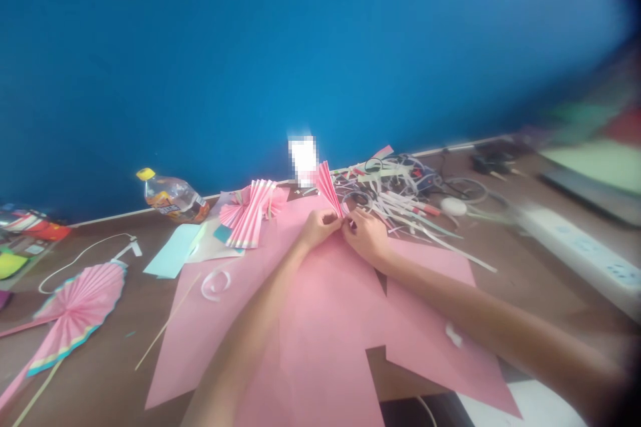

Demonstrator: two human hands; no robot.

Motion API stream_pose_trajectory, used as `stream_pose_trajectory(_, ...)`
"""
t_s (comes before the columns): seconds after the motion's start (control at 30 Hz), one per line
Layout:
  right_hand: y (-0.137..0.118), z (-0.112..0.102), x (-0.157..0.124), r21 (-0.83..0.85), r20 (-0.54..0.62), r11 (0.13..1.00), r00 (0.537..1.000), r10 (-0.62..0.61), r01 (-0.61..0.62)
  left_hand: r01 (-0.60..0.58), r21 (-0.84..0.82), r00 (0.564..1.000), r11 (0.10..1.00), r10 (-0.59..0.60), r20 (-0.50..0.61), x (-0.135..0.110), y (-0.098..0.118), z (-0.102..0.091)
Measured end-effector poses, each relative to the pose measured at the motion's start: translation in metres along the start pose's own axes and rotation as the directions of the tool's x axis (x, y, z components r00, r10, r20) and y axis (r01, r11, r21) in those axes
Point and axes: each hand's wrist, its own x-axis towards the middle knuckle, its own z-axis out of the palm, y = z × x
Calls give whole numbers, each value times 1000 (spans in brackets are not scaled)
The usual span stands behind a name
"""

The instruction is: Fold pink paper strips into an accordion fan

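Observation:
Between my two hands stands a pleated pink paper strip [328, 188], pinched together at its lower end and spreading upward. My left hand [319, 228] grips it from the left with thumb and fingers closed. From the right, my right hand [366, 235] is closed on the same lower end, its fingertips almost meeting the left ones. Large pink paper sheets [320, 333] lie under both hands and forearms. Just left of the hands rests another pleated pink-and-white paper piece [252, 213]. A finished-looking pink paper fan [83, 310] with a blue and yellow edge lies farther left.
A plastic bottle [175, 198] with a yellow cap leans near the blue wall [320, 47]. Paper strips and cables [400, 190] are heaped behind my right hand. A white power strip [583, 253] lies at right. Light blue paper [167, 253] and a thin stick [165, 325] lie at left.

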Motion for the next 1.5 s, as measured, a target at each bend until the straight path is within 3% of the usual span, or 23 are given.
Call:
stream_pose_trajectory(0.3, 10, 1, 8, 355, 8, 934, 999, 45, -45, -4, -89, 1000, 996, 2, -21, 0, 4, -4)
stream_pose_trajectory(0.47, 9, -3, 8, 453, 47, 889, 998, 52, -68, -23, -103, 999, 994, 19, -41, 1, 6, -6)
stream_pose_trajectory(0.93, 6, -3, 6, 410, 73, 911, 997, 16, -45, 25, -88, 992, 996, -36, -124, 1, 5, -3)
stream_pose_trajectory(1.17, 7, -2, 8, 611, 136, 790, 990, -32, -59, 40, -254, 978, 966, -89, -187, 4, 0, -8)
stream_pose_trajectory(1.27, 9, -1, 9, 658, 127, 751, 991, -41, -53, 40, -276, 984, 960, -86, -156, 4, 1, -7)
stream_pose_trajectory(1.37, 11, 1, 9, 640, 91, 768, 995, -47, -22, 54, -243, 990, 969, -82, -110, 3, 4, -6)
stream_pose_trajectory(1.5, 11, 2, 8, 588, 42, 809, 998, -39, 6, 74, -212, 982, 974, -109, -156, 1, 8, -6)
